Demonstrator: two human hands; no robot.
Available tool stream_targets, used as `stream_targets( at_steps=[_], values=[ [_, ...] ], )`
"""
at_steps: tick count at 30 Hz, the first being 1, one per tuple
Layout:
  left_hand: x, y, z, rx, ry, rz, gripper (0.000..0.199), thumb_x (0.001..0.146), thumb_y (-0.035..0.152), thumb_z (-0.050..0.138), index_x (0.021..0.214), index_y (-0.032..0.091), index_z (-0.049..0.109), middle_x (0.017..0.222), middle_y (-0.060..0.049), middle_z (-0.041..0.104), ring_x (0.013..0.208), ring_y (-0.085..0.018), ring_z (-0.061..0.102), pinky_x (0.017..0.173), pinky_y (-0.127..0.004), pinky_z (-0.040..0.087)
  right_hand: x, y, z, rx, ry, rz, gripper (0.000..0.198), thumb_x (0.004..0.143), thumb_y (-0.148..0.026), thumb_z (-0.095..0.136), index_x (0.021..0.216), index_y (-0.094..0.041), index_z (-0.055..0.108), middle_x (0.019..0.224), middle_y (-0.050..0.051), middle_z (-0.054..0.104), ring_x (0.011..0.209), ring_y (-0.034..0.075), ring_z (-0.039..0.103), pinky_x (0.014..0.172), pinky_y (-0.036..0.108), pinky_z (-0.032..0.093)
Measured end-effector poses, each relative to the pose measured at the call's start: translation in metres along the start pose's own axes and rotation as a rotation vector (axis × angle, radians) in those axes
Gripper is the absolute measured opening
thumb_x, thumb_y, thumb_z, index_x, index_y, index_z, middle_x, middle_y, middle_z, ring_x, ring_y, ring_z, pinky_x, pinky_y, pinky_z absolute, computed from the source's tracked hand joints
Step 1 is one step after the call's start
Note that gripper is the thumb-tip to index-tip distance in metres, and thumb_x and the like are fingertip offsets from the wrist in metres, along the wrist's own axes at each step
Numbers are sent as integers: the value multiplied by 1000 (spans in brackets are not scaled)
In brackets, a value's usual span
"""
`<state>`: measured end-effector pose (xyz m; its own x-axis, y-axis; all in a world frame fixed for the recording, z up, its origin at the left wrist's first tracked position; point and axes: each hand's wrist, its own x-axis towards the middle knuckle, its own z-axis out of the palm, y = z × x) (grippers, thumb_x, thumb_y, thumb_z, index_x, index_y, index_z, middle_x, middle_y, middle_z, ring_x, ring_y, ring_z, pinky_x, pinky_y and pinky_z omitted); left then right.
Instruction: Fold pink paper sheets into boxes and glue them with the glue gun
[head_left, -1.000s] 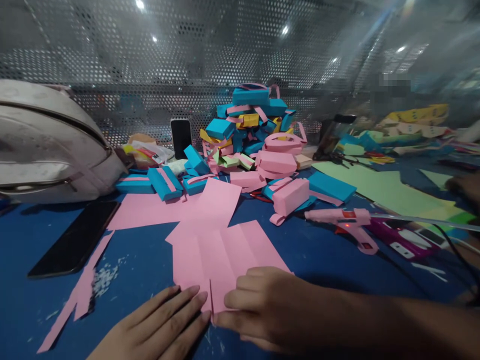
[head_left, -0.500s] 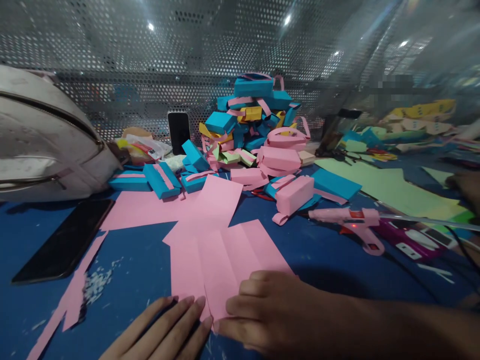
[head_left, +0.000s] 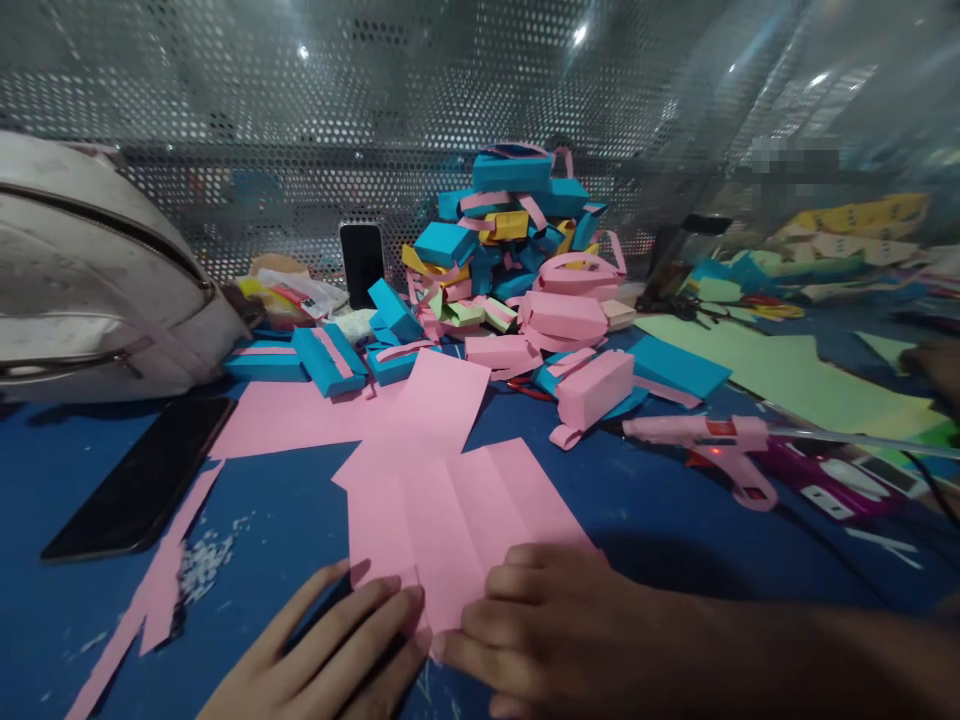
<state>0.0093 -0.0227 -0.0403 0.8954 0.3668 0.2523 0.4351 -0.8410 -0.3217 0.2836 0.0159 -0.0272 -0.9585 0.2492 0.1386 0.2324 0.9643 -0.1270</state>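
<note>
A creased pink paper sheet (head_left: pixel 450 510) lies on the blue table (head_left: pixel 660 520) in front of me. My left hand (head_left: pixel 330 650) rests flat on the table with its fingertips on the sheet's near left corner. My right hand (head_left: pixel 540 625) presses its curled fingers down on the near right edge of the same sheet. More pink sheets (head_left: pixel 315 415) lie just behind it. A heap of small blue and pink paper boxes (head_left: pixel 517 260) stands at the back centre.
A black phone (head_left: pixel 142 480) lies flat at the left, beside a white bag (head_left: pixel 90 290). A pink glue gun (head_left: pixel 712 445) lies at the right with its cable. Green paper (head_left: pixel 780 375) and another person's hand (head_left: pixel 934 365) are at far right. A perforated metal wall closes the back.
Both hands have stayed on the sheet's near edge; the left fingers have slid slightly onto the corner. The view has shifted a little.
</note>
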Motion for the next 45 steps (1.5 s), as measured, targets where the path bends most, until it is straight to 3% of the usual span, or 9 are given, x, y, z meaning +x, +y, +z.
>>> stream_targets(
  at_steps=[5, 10, 14, 20, 25, 29, 34, 39, 45],
  values=[
    [1, 2, -1, -97, 40, -117, 37, 95, 40, 44, 128, 30, 58, 124, 3, 64, 119, -21, 49, 118, -46, 3, 2, -7, -1, -30, -25, 16, 36, 93, -44, 54, 122, -23, 54, 88, -4, 65, 66, 15, 48, 58, 32, 31],
    [0, 7, -7, -105, 108, -249, 30, 92, 33, 48, 115, 27, 65, 119, 4, 67, 116, -20, 51, 117, -43, 7, 1, -11, -5, -22, -14, 29, 33, 93, -39, 55, 122, -23, 54, 94, -2, 64, 75, 16, 50, 62, 31, 32],
    [-4, 6, -22, -109, 46, -339, 34, 88, 25, 50, 119, 30, 63, 123, 4, 65, 116, -21, 52, 114, -46, 11, -2, -10, -2, -28, 72, -2, 31, 97, -39, 47, 123, -23, 55, 101, -2, 63, 79, 15, 49, 64, 31, 32],
    [-10, 8, -37, -95, -21, -481, 34, 86, 25, 52, 118, 32, 64, 123, 3, 64, 114, -24, 53, 108, -51, 23, -4, -15, -8, -41, 52, -22, 34, 99, -37, 40, 127, -24, 54, 104, 0, 62, 80, 16, 50, 65, 31, 33],
    [1, 20, -41, 22, -32, -464, 32, 86, 24, 50, 114, 24, 66, 117, -2, 67, 110, -25, 57, 107, -51, 25, -5, -22, -11, -86, 57, -13, 33, 100, -36, 38, 125, -25, 57, 105, 1, 61, 83, 17, 53, 66, 31, 36],
    [18, 48, -37, 180, -16, -305, 36, 87, 16, 45, 118, 15, 63, 129, -8, 63, 118, -26, 55, 110, -52, 26, -8, -25, -10, -100, 71, -7, 34, 100, -36, 38, 125, -25, 57, 107, 3, 61, 87, 17, 54, 71, 30, 39],
    [29, 75, -28, 121, -74, -213, 49, 84, 12, 42, 132, 8, 52, 134, -14, 58, 118, -27, 58, 97, -43, 48, -22, -34, -14, -64, 58, 27, 34, 98, -35, 43, 126, -21, 57, 120, 7, 60, 102, 20, 52, 88, 34, 41],
    [28, 75, -27, 45, -71, -247, 51, 84, 6, 39, 133, 10, 51, 134, -13, 58, 119, -25, 58, 95, -40, 53, -52, -38, -16, 8, 97, 186, 37, 98, -30, 45, 132, -20, 53, 131, 7, 58, 115, 20, 50, 98, 37, 40],
    [34, 73, -25, 21, -44, -222, 44, 87, 8, 42, 130, 7, 52, 133, -17, 58, 118, -29, 59, 95, -45, 51, -92, -33, -14, -115, 203, 364, 31, 96, -22, 46, 122, -24, 62, 123, 7, 64, 113, 23, 54, 92, 41, 46]
  ],
)
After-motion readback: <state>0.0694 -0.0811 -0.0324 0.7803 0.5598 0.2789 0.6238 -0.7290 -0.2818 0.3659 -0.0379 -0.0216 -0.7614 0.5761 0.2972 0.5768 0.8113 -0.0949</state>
